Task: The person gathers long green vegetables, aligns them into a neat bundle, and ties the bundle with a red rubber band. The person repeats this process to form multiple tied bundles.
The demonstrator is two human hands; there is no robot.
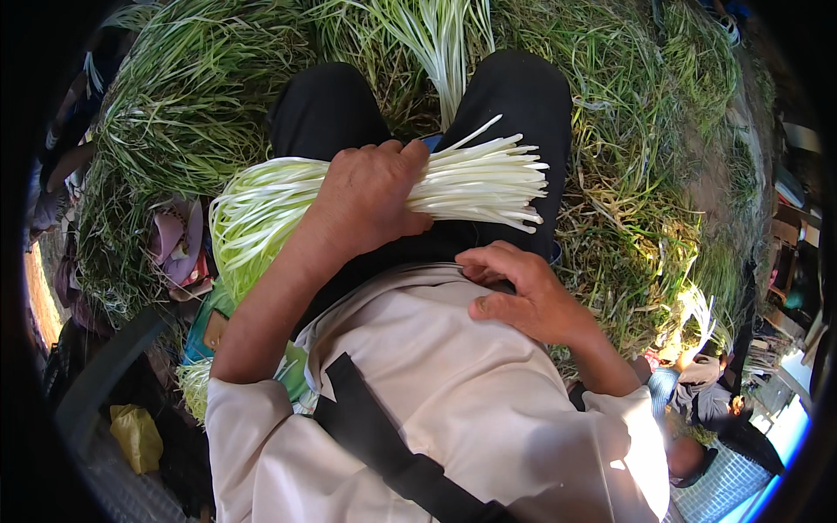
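My left hand (373, 189) is wrapped around a thick bundle of garlic chives (480, 180) lying across my thighs. The white stem ends point right, and the pale green leaves droop at the left. My right hand (523, 287) rests by the hem of my light shirt, below the stem ends, fingers slightly curled and apart with nothing seen in them. Beyond my lap, a loose bunch of similar white-stemmed chives (448, 72) stands between my knees, its lower end hidden.
Heaps of green leaves (203, 85) surround my legs, with drier trimmings (621, 242) at the right. A yellow bag (136, 438) lies at lower left, near more pale stems (193, 389). Another person (703, 399) is at lower right, beside a bunch of white stems.
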